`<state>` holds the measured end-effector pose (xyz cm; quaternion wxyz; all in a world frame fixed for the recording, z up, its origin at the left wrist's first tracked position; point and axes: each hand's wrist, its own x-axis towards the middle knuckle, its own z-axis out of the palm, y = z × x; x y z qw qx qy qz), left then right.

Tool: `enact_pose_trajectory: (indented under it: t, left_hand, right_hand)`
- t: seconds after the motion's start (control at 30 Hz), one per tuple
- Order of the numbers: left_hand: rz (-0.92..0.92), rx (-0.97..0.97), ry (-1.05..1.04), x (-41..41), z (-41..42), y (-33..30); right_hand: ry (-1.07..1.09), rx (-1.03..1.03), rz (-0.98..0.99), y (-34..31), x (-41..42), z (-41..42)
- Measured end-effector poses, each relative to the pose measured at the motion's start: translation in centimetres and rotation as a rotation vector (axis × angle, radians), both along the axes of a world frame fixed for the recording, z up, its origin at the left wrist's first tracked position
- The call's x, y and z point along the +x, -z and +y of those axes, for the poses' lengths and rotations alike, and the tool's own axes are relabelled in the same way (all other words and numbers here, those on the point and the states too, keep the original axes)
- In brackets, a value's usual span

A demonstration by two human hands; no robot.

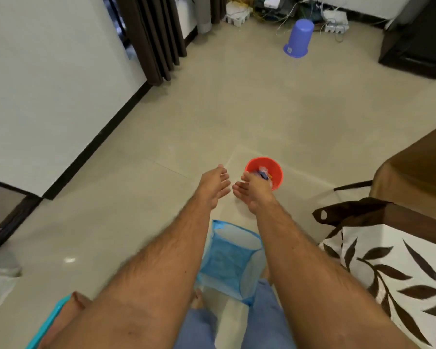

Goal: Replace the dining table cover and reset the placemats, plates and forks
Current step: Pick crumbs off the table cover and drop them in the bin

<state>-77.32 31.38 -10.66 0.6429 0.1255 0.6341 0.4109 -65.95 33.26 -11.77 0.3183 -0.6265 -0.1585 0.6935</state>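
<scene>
Grip: both hands are out ahead over the floor, fingers straight and relaxed, palms turned toward each other, grasping nothing.
Left hand [215, 185]: at about 12 o'clock from the body, fingertips just beside the other hand's without clearly touching.
Right hand [253, 190]: at about 1 o'clock, its back overlapping the near rim of the small orange-red plastic bucket [272, 167]; whether it touches the rim I cannot tell.
Arms: both forearms stretched forward and nearly parallel, the body leaning over a blue mesh basket with white panels [230, 258] low at 6 o'clock.
Task things: the white cloth printed with dark brown leaves [388, 268] lies at 4 o'clock on a surface edge; a brown-covered table corner [418, 170] sits at 3 o'clock. No placemats, plates or forks show.
Risk, bucket: it looks light and holds small bits, so a careless knock from the right hand could tip it.
Risk, footing: the basket sits between the feet on glossy tile, a likely trip.
Risk, cloth: hanging near the edge, it may slide off if brushed.
</scene>
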Motion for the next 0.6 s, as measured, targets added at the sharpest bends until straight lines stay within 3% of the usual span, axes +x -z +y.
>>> enact_pose_trajectory:
  t: [0.3,0.6]
  left_hand:
    - [0.031,0.034,-0.052,-3.8,-10.7,-4.2]
    - [0.092,0.044,0.025,2.5,-20.1,-5.7]
  right_hand:
    - [-0.212,0.062,-0.062,-5.8,-1.1,-10.5]
    - [-0.193,0.122,-0.006,-7.0,3.9,-18.5]
